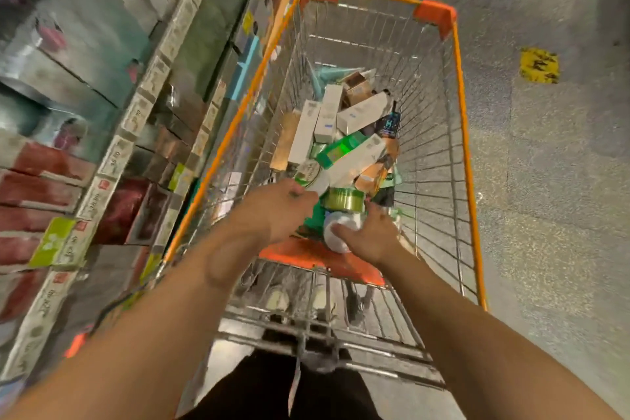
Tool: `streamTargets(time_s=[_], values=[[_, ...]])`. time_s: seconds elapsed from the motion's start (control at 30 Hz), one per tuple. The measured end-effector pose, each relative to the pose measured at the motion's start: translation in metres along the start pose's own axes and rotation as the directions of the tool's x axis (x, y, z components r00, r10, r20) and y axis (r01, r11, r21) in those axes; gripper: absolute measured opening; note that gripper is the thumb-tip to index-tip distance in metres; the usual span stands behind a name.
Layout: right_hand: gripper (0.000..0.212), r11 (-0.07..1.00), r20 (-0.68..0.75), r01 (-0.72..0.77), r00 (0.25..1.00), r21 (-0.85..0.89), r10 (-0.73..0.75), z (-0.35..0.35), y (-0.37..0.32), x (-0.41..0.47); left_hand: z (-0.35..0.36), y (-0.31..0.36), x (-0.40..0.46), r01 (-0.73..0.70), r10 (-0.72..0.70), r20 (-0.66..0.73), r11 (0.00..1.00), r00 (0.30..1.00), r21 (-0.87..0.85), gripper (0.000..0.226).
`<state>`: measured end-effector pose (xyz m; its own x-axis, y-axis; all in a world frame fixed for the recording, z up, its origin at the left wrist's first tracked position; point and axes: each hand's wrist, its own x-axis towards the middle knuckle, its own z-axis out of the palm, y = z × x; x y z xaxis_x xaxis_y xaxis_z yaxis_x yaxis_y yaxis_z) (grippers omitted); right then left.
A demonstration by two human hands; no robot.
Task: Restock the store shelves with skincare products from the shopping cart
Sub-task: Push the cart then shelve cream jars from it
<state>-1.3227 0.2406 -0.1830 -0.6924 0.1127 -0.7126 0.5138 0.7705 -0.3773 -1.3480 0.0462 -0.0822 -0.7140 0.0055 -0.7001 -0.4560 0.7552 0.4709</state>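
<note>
An orange-rimmed wire shopping cart stands in front of me, holding several skincare boxes, tubes and jars. Both my arms reach into its near end. My right hand is wrapped around a white round jar, thumb across its top. Just beyond it lies a green-gold jar. My left hand hovers over the pile with fingers curled at the end of a long white box; whether it grips the box is unclear. Store shelves packed with boxed products run along the left.
An orange flap crosses the cart's near end, with the folding wire seat below it. Price labels line the shelf edges. Speckled grey floor lies to the right, with a yellow floor sticker. The view is motion-blurred.
</note>
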Motion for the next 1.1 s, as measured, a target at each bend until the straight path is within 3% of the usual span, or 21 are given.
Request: streamTargets(time_s=[0.13, 0.23, 0.37, 0.47, 0.57, 0.73, 0.87, 1.0, 1.03, 1.1], values=[[0.112, 0.996, -0.052, -0.056, 0.997, 0.063, 0.060, 0.018, -0.004, 0.065, 0.015, -0.001, 0.026, 0.041, -0.041, -0.019, 0.999, 0.999, -0.011, 0.044], [0.111, 0.994, -0.080, -0.082, 0.993, 0.069, 0.087, 0.028, 0.001, 0.100, 0.024, -0.006, 0.039, 0.021, -0.023, 0.026, 0.996, 0.999, 0.082, 0.071], [0.119, 0.994, -0.081, -0.105, 0.991, -0.017, 0.104, 0.044, 0.008, 0.129, 0.032, -0.013, 0.045, 0.166, -0.166, 0.001, 0.986, 0.986, -0.023, 0.039], [0.125, 0.992, -0.090, -0.125, 0.988, 0.034, 0.128, 0.051, 0.006, 0.137, 0.035, -0.017, 0.043, 0.175, -0.175, -0.016, 0.985, 0.984, 0.001, 0.036], [0.112, 0.980, -0.149, -0.121, 0.978, 0.161, 0.145, 0.053, 0.006, 0.131, 0.035, -0.015, 0.034, 0.162, -0.160, -0.028, 0.983, 0.987, 0.085, 0.037], [0.087, 0.944, -0.336, 0.041, 0.939, 0.328, 0.076, 0.052, 0.008, 0.090, 0.029, -0.013, 0.005, 0.144, -0.141, -0.084, 0.989, 0.987, 0.031, 0.031], [0.075, 0.876, -0.455, 0.243, 0.890, 0.417, -0.031, 0.033, -0.008, 0.046, 0.019, 0.000, -0.025, 0.145, -0.172, -0.151, 0.974, 0.973, -0.176, 0.028], [0.071, 0.777, -0.482, 0.426, 0.857, 0.463, -0.182, -0.001, -0.043, -0.010, 0.005, 0.016, -0.048, 0.066, -0.184, -0.273, 0.918, 0.944, -0.390, 0.029], [0.070, 0.730, -0.481, 0.482, 0.844, 0.485, -0.237, -0.010, -0.053, -0.026, 0.000, 0.019, -0.052, 0.053, -0.228, -0.270, 0.846, 0.936, -0.530, 0.025], [0.067, 0.643, -0.459, 0.566, 0.816, 0.516, -0.351, -0.030, -0.074, -0.058, -0.011, 0.026, -0.066, 0.043, -0.291, -0.161, 0.587, 0.943, -0.808, 0.032]])
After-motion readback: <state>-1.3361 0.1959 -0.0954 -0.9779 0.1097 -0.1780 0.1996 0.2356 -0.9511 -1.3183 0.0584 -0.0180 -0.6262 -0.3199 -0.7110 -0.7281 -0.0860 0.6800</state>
